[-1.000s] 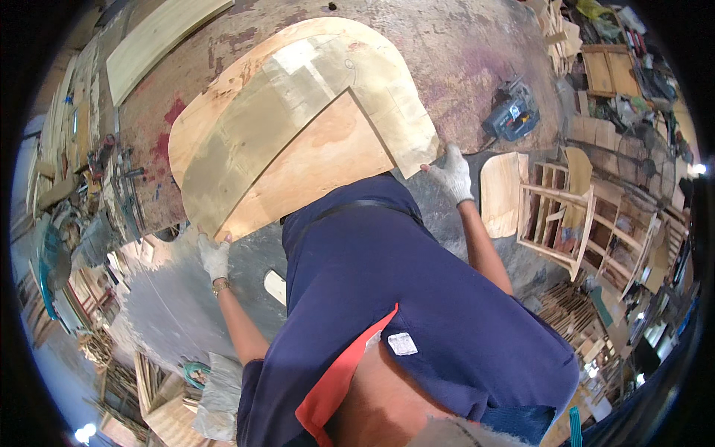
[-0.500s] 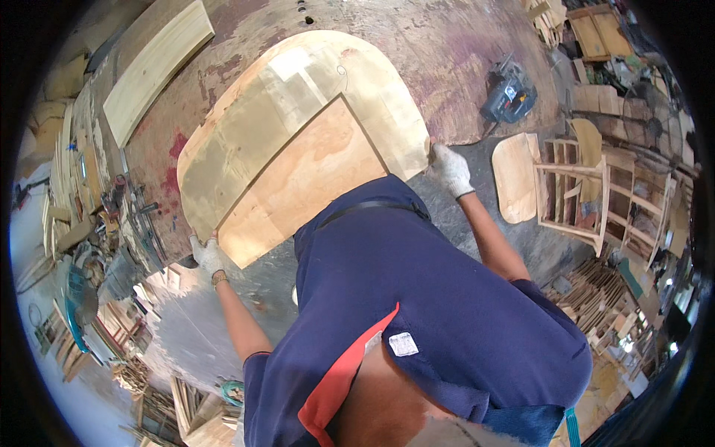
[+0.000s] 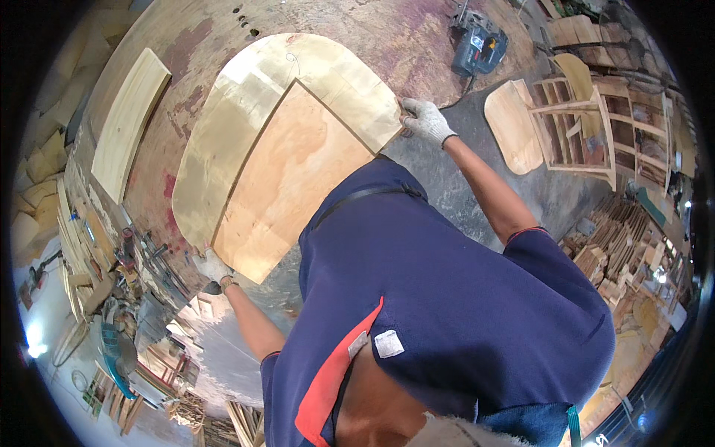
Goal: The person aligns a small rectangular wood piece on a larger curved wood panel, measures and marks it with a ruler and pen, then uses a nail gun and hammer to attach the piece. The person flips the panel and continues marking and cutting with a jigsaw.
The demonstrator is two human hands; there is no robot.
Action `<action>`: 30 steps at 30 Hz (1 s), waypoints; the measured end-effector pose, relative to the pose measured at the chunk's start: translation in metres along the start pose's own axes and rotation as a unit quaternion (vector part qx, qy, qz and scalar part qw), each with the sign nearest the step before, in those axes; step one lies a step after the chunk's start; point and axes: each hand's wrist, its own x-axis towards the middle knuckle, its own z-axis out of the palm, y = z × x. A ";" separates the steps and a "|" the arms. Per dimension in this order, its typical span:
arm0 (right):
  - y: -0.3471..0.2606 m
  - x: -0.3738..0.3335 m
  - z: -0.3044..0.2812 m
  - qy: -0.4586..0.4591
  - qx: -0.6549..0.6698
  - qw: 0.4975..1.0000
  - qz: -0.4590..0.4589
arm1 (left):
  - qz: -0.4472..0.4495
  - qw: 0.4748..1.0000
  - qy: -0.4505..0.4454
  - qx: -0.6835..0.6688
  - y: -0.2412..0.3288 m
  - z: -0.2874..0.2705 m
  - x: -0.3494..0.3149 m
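On the worktable in front of me lies a large arch-shaped wooden board (image 3: 205, 149), pale and glossy along its broad curved band. Inside the band sits a flat plywood panel (image 3: 294, 160), with a dark line where the two meet. My left hand (image 3: 214, 270), in a whitish knit glove, is closed on the board's near left end. At the opposite end my right hand (image 3: 430, 124), gloved likewise, grips the board's right edge with its fingers curled round it. The panel's near edge reaches close to my waist, where my shirt hides part of it.
A curved pale wood piece (image 3: 126, 130) rests on the worktable (image 3: 372, 22) at the left. A jigsaw (image 3: 479, 48) stands at the far right. Beyond the right edge are a wooden chair-like frame (image 3: 573, 127) and stacked offcuts (image 3: 607, 238). Clamps and tools (image 3: 141, 257) line the left side.
My view has turned, so the jigsaw and the wood piece appear shifted left. The board looks swung slightly, its right end farther away. Both hands stay on its ends.
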 end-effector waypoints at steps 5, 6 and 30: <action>0.013 -0.013 0.009 0.011 0.079 0.997 -0.011 | -0.007 0.999 -0.006 -0.032 -0.005 -0.001 -0.003; 0.013 -0.016 0.009 -0.007 0.072 0.997 0.008 | -0.024 0.999 -0.005 -0.039 -0.006 -0.002 -0.003; 0.035 0.020 -0.015 -0.074 -0.158 0.973 -0.149 | 0.022 0.998 -0.064 0.004 0.000 -0.005 0.003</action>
